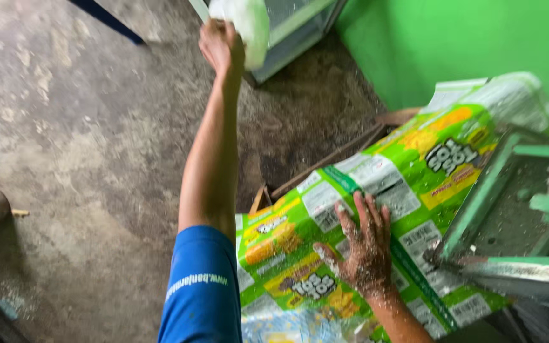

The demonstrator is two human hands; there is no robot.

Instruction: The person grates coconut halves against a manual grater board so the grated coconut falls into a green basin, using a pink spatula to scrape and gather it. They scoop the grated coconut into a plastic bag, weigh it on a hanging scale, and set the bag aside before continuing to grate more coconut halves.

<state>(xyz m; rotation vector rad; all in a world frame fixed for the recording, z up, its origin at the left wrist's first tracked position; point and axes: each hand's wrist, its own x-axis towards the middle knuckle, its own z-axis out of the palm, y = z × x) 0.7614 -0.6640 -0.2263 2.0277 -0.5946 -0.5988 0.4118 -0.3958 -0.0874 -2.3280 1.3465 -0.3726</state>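
Note:
My left arm, in a blue sleeve, is stretched far forward. My left hand (pixel 222 46) grips a pale white-green lump or bag (pixel 249 22) at the corner of a glass-sided cabinet (pixel 295 28). My right hand (pixel 365 246) lies flat with spread fingers on a shiny green and yellow printed plastic sheet (pixel 414 159) draped over something low. White crumbs or dust cover the right hand. What lies under the sheet is hidden.
A green-framed metal tray or box (pixel 509 219) with a dusty inside sits at the right, on the sheet's edge. Wooden slats (pixel 325 162) poke out behind the sheet. A green wall (pixel 465 38) stands at the back right, above rough concrete floor (pixel 84 146). A dark blue leg (pixel 106 19) crosses the top left.

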